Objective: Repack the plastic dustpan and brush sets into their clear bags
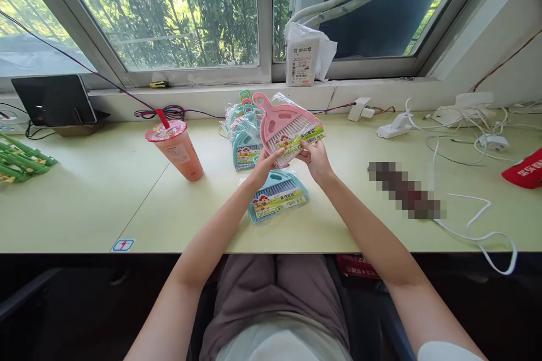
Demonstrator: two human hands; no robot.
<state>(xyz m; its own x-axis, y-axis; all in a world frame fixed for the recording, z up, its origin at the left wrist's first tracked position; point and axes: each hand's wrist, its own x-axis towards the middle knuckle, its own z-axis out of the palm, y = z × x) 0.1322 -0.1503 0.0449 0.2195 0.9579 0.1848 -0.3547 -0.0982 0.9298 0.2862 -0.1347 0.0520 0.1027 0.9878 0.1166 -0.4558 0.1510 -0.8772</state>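
I hold a pink mini dustpan-and-brush set (284,124) in clear plastic wrap above the pale green table (105,203). My left hand (266,164) grips its lower left edge and my right hand (315,159) grips its lower right edge by the yellow-green label. A teal set (277,196) of the same kind lies flat on the table just below my hands. A pile of more wrapped teal sets (244,135) rests behind, toward the window sill.
A pink drink cup (175,149) with a red straw stands left of the pile. A dark tablet (55,100) leans at far left, green items (21,161) beside it. White cables and chargers (461,130) spread at right, plus a red pouch (525,170). A bagged box (302,59) sits on the sill.
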